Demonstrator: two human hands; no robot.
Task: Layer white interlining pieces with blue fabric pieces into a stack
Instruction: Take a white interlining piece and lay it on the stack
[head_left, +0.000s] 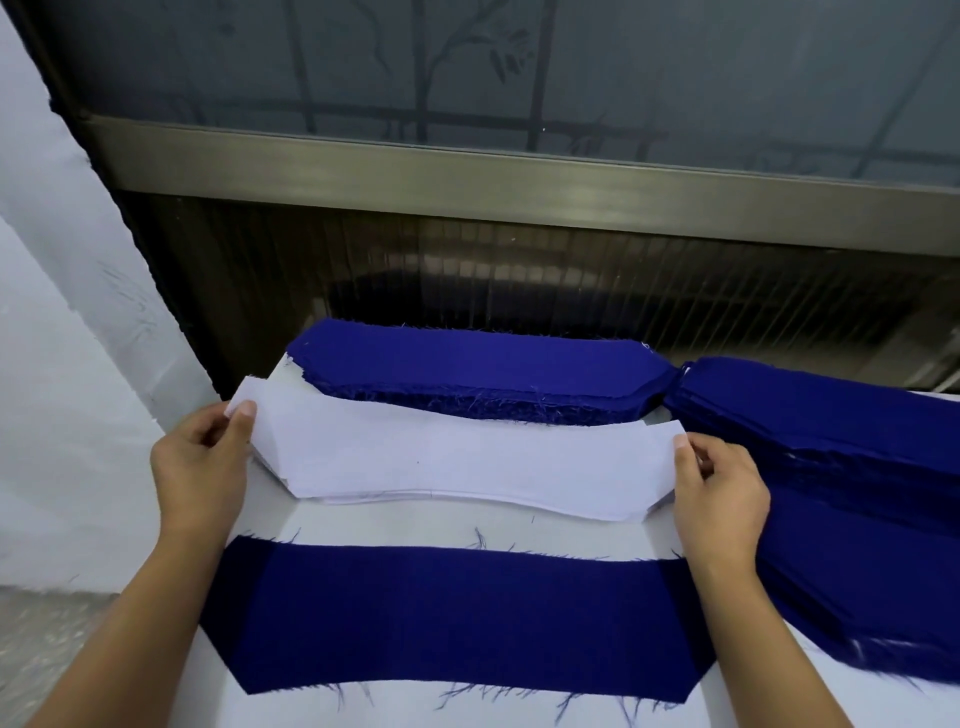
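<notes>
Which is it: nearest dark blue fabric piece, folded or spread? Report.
Spread flat: the dark blue fabric piece lies full length, both angled ends out, no fold showing.

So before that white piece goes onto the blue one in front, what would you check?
1. Grip of left hand on the white piece, left end: ok.
2. Grip of right hand on its right end: ok.
3. Only one sheet lifted off the white stack: cannot tell.
4. The blue piece in front lies flat where visible: ok.
5. The far blue pile and right blue pile sit outside the path: ok.
</notes>
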